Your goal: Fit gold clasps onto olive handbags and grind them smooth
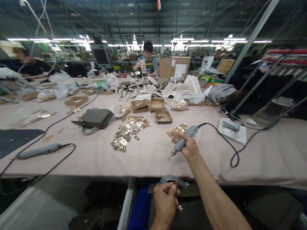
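Gold plate (176, 182) pinched over a bag, driver held apart

The person's left hand (165, 198) grips the plate between thumb and fingers, just above the dark bag (189, 209) in front of the bench (148, 163). The right hand (189, 146) is wrapped around a corded electric screwdriver (178, 146), its bit pointing down over the bench. The step looks like positioning the plate for fastening; bringing the two together would call for a steady plate and a squarely aligned bit.

No writing reads surely: lettering on the co-worker's green apron (149, 67), the green-and-red carton (206, 81), the cardboard box's white sheet (179, 71) and the printed packet (232, 130) is too small or blurred.
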`<state>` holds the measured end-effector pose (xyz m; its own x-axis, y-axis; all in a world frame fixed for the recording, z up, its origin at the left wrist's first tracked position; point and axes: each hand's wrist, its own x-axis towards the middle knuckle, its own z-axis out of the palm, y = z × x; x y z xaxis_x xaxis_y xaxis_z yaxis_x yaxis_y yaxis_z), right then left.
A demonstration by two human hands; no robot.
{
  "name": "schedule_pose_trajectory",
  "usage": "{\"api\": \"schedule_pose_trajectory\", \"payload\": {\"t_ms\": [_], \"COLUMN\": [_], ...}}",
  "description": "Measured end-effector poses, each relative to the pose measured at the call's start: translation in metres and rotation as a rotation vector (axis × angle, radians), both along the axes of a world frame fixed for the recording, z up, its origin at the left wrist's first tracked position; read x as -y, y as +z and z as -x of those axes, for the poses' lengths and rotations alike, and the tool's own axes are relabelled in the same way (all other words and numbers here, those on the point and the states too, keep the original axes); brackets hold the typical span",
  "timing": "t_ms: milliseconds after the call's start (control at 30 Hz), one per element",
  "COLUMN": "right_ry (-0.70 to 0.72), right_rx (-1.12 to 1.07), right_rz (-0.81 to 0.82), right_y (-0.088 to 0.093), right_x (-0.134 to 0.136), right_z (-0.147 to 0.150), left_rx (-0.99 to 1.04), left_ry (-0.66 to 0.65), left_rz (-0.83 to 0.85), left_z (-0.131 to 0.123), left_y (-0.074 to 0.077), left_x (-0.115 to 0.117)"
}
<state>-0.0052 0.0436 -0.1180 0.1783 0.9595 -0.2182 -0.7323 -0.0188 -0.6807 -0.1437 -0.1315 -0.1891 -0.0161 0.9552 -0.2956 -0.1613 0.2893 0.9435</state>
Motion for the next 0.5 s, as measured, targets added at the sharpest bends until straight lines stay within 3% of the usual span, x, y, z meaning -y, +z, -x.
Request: {"api": "schedule_pose_trajectory", "payload": {"t_ms": [267, 500], "right_ry": [-0.128, -0.139], "right_rx": [0.033, 0.106], "right_rz": [0.09, 0.161], "right_y": [-0.017, -0.036], "right_x": [-0.061, -0.069], "right_z": [0.034, 0.029], "left_rx": [-0.023, -0.038], "left_ry": [0.054, 0.047], "left_rz": [-0.022, 0.006], "left_z": [-0.004, -0.007], "left_y": [-0.025, -0.041], "left_x": [-0.001, -0.004]}}
